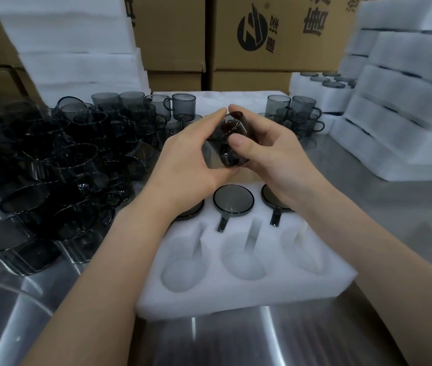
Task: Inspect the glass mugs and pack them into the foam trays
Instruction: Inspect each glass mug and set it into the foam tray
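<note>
Both hands, the left hand (191, 154) and the right hand (270, 159), are wrapped round one smoky glass mug (232, 143). They hold it tilted in the air above the far part of the foam tray (236, 297), probably so light shows any flaws. Packed mugs (233, 200) sit rim-up with their handles in slots, while the near pockets (244, 262) are unfilled. Loose mugs (59, 165) crowd the counter (368, 207) on the left, within easy reach.

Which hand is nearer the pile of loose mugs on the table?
Left. The left hand holds a mug right beside the pile of loose mugs. The right hand holds the same mug's other side, farther from the pile.
</note>
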The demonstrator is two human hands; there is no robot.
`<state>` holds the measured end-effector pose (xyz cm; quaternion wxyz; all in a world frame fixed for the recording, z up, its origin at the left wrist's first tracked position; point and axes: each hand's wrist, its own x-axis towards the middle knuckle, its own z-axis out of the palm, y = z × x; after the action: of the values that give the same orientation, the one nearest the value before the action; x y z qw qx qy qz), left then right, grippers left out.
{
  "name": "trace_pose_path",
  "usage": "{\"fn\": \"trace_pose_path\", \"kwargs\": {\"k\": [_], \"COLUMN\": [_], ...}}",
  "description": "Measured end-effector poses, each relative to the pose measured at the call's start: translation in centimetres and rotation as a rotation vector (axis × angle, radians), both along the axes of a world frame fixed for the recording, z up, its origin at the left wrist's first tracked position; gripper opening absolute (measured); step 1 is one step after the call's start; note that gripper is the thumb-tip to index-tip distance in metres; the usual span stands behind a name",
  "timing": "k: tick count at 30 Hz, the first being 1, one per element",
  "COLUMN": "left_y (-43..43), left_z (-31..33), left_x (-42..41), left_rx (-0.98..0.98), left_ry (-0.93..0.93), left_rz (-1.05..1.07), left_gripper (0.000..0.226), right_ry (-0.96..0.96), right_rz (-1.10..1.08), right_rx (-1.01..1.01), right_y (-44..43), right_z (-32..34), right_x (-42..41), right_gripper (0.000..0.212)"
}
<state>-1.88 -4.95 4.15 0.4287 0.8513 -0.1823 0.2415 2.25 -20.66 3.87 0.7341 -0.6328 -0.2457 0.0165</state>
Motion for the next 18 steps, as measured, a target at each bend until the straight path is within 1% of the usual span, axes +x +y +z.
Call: {"fn": "trace_pose_path", "kwargs": {"k": [4, 8, 10, 14, 15, 18], "left_y": [0.21, 0.36, 0.4, 0.43, 0.41, 0.31], "left_z": [-0.02, -0.1, -0.1, -0.06, -0.04, 0.02], "left_x": [0.01, -0.03, 0.02, -0.08, -0.08, -0.05], "left_rx": [0.052, 0.024, 0.003, -0.141, -0.184, -0.282], "left_ry": [0.004, -0.015, -0.02, -0.024, -0.024, -0.042], "left_rz": [-0.049, -0.108, -0.148, -0.227, -0.233, -0.218], "left_gripper": [0.085, 0.082, 0.078, 0.067, 0.065, 0.06], "right_ry": [-0.072, -0.077, -0.048, 0.05, 0.078, 0.129], "right_rz": [0.019, 0.026, 0.005, -0.035, -0.038, -0.038], "right_rx": [-0.041, -0.041, -0.035, 0.014, 0.039, 0.081], "right_y": [0.02, 0.15, 0.17, 0.19, 0.17, 0.08], "right_z": [-0.1, -0.01, 0.17, 0.46, 0.54, 0.73], "right_x": [0.02, -0.3, -0.43, -0.51, -0.53, -0.57], "right_gripper": [0.055, 0.051, 0.054, 0.069, 0.068, 0.053]}}
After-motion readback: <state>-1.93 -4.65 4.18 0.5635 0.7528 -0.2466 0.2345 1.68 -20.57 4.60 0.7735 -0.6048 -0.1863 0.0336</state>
